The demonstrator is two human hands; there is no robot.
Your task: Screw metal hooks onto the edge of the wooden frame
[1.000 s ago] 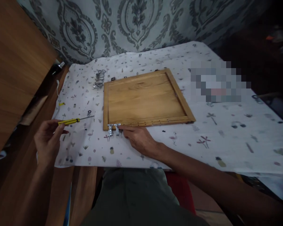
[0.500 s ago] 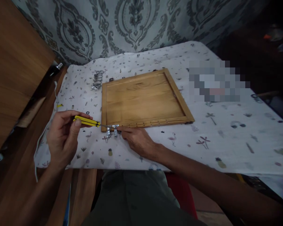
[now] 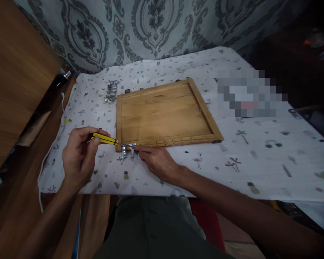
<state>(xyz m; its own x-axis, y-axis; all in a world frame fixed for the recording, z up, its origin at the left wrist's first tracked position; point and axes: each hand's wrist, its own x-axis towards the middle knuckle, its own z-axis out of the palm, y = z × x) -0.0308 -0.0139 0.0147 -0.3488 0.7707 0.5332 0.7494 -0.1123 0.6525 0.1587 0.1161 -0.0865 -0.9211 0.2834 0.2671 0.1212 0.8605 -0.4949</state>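
A framed wooden panel (image 3: 164, 115) lies on a patterned white cloth. Metal hinges (image 3: 124, 151) sit at its near left corner, partly hanging past the edge. My left hand (image 3: 81, 154) grips a screwdriver (image 3: 105, 139) by its yellow and black handle, thumb on the near side, and the thin shaft reaches over to the hinges. From the right, my right hand (image 3: 158, 162) has its fingers together at the hinges' right side; whether they pinch the metal or a small screw is too small to tell.
More metal hinges (image 3: 111, 91) lie in a row beyond the panel's left corner. A white cord (image 3: 44, 162) runs along the cloth's left edge. Patterned fabric (image 3: 156, 28) hangs behind, and a pixelated patch (image 3: 245, 94) covers something at the right.
My left hand and the screwdriver have shifted slightly right, toward the hinges. My right hand and the panel look almost unmoved.
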